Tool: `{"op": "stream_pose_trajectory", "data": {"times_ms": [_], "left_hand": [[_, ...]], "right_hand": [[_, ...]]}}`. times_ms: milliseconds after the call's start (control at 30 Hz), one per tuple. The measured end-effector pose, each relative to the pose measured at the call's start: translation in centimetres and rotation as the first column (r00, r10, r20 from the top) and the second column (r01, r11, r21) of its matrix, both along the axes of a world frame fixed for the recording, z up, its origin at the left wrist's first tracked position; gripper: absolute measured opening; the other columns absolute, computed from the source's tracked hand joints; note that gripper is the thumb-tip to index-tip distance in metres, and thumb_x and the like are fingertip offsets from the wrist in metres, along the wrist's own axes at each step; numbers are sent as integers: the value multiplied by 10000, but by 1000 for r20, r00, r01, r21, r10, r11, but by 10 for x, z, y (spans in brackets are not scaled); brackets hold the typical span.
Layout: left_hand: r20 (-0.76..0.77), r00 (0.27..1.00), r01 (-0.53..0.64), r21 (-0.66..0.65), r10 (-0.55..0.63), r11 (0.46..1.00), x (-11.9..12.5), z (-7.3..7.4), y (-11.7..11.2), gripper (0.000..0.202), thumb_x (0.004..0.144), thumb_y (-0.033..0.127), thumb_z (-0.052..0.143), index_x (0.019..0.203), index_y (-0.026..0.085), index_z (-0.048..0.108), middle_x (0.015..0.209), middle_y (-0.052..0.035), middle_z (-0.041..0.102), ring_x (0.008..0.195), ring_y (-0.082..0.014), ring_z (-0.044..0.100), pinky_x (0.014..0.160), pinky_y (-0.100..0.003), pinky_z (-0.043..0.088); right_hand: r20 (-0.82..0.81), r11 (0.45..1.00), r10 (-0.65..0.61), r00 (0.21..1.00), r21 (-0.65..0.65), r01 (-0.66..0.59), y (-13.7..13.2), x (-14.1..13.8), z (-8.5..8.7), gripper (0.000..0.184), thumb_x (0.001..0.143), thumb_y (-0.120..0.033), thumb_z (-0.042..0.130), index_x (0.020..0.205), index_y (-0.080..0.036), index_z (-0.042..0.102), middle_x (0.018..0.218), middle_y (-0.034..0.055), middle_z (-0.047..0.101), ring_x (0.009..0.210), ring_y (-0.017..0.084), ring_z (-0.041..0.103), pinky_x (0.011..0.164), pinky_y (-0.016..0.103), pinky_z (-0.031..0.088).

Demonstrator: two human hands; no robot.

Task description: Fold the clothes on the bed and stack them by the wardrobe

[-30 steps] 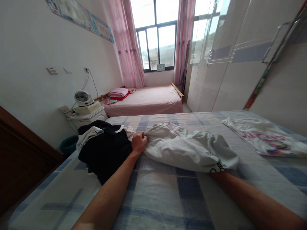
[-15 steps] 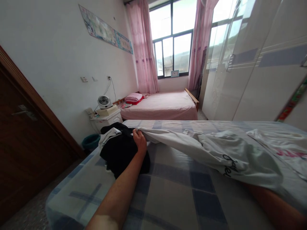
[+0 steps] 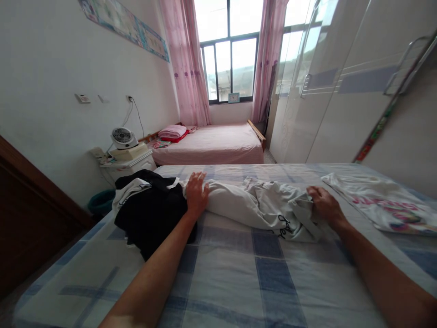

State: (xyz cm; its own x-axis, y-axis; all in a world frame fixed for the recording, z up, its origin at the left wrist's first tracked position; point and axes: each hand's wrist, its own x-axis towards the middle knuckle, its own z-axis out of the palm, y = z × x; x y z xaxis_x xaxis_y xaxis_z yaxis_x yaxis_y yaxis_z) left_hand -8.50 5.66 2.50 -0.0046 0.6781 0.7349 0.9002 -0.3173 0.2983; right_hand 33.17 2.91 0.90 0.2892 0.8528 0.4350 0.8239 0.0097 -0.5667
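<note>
A white garment with black lettering [image 3: 252, 207] lies stretched and crumpled across the bed; whether it is a top or trousers I cannot tell. My left hand [image 3: 197, 193] rests on its narrow left end, fingers stretched out and slightly apart. At the bunched right end, my right hand [image 3: 326, 206] has its fingers curled at the fabric's edge, gripping it. Left of my left hand is a pile of black clothing [image 3: 153, 218] with some white cloth in it. To the right of my right hand, a white T-shirt with pink print [image 3: 385, 202] lies flat.
The clothes lie on a bed with a blue-and-white checked sheet [image 3: 221, 282]. Beyond it stands a pink-covered bed [image 3: 218, 143]. A nightstand [image 3: 133, 165] with a small fan [image 3: 123, 136] is at the left, and a glossy wardrobe [image 3: 327, 91] at the right.
My right hand, hidden under the white garment before, now shows at its right end. The garment has come down flatter and shorter on the bed. My left hand's fingers have loosened. The view has shifted right.
</note>
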Motion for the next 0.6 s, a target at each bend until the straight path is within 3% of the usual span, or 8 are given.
{"op": "stream_pose_trajectory", "data": {"times_ms": [67,167,267,400,600], "left_hand": [[-134,983,110,-102,-123,989,9,-3,-4,414,865,265,471,1272,203,517,1360,-86,501,1351,-261,312,1101,-425,260],[-177,948,216,-259,-266,941,15,-7,-8,326,871,294,486,1163,204,602,1182,-76,622,1217,-245,474,1027,-372,356],[-94,969,189,-310,-228,932,15,-5,-11,238,871,313,481,979,201,661,978,-59,661,958,-207,603,863,-307,449],[2,988,150,-234,-154,961,15,5,-12,215,868,272,436,824,214,639,890,-27,636,810,-163,603,753,-258,447],[235,971,25,61,-38,998,4,31,-8,150,852,216,391,830,199,539,817,-30,567,805,-164,563,770,-265,442]], "right_hand": [[147,997,13,989,-78,-1,-1,-11,-5,525,840,-556,380,1135,-176,590,1198,153,599,1113,322,529,880,488,426],[258,992,79,963,-119,-50,-5,-26,-10,568,789,-592,416,1143,-181,583,1218,138,589,1180,334,474,932,532,369],[292,989,100,951,-130,-64,-7,-29,-8,414,785,-502,431,972,-193,633,1076,116,642,1064,311,543,903,501,382],[210,1000,13,978,-8,-12,-8,-23,0,280,800,-389,393,812,-210,607,907,92,643,888,267,577,810,435,424],[-92,961,-138,986,229,156,-10,-9,13,284,798,-384,410,891,-181,586,937,111,625,844,228,564,818,378,438]]}}
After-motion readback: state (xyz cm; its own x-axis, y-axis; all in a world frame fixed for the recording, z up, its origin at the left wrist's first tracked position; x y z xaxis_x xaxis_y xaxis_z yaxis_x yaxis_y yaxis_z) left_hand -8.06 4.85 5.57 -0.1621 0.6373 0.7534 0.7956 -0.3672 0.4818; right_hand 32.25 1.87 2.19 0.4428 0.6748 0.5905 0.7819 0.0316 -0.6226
